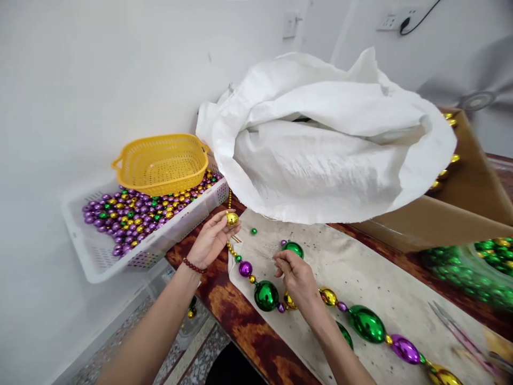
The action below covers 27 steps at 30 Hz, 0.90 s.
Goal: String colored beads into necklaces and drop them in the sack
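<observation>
Between the fingertips of my left hand (209, 239) is a shiny gold bead (232, 220), with a chain of small gold beads running above and below it. My right hand (295, 275) pinches a thin, pale string (259, 253) that stretches toward the left hand. Below both hands lies a strand of beads; it includes a purple ball (245, 268), a large green ball (266, 295), a long green bead (366, 324) and a long purple bead (404, 348). Part of the strand is hidden behind my right hand and forearm. Another green ball (293, 249) touches the cloth just above that hand.
A white sack (320, 155) gapes at the back. On the left, a yellow basket (164, 166) rests on a white crate (94, 270) of small beads. Scissors (460, 334) lie on the cloth (385, 278). A cardboard box (449, 219) and a blurred fan (476, 100) stand right.
</observation>
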Each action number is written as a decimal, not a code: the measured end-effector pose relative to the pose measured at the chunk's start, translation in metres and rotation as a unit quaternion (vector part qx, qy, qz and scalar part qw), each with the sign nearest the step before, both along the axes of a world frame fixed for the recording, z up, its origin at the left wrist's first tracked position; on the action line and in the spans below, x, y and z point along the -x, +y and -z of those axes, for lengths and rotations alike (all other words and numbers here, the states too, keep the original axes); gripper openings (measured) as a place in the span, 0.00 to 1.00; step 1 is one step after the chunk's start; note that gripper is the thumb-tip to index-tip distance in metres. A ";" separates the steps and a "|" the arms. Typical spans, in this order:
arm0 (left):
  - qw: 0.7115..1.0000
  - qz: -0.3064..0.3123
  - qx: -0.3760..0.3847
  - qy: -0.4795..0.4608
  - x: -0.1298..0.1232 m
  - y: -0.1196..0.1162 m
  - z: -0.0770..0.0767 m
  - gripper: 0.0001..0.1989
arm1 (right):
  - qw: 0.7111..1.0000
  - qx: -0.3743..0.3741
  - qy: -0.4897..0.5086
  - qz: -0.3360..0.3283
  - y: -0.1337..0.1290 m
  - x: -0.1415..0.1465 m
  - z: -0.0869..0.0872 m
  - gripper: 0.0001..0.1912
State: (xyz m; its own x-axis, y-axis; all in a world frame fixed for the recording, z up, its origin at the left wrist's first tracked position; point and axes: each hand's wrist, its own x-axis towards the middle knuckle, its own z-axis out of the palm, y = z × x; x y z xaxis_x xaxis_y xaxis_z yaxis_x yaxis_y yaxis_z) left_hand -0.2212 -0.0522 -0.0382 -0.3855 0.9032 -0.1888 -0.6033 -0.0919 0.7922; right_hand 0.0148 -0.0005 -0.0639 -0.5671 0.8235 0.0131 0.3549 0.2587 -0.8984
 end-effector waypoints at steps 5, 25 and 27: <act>0.995 -0.059 -0.009 -0.079 0.000 0.002 -0.004 0.06 | 0.994 -0.027 -0.034 -0.101 0.000 -0.003 0.001 0.12; 0.997 -0.031 -0.013 -0.074 -0.008 -0.001 -0.011 0.10 | 0.994 -0.094 0.005 -0.048 -0.004 0.004 -0.003 0.10; 0.997 -0.031 -0.017 -0.070 -0.010 -0.001 -0.012 0.11 | 0.995 -0.091 0.002 -0.047 -0.005 0.005 -0.005 0.10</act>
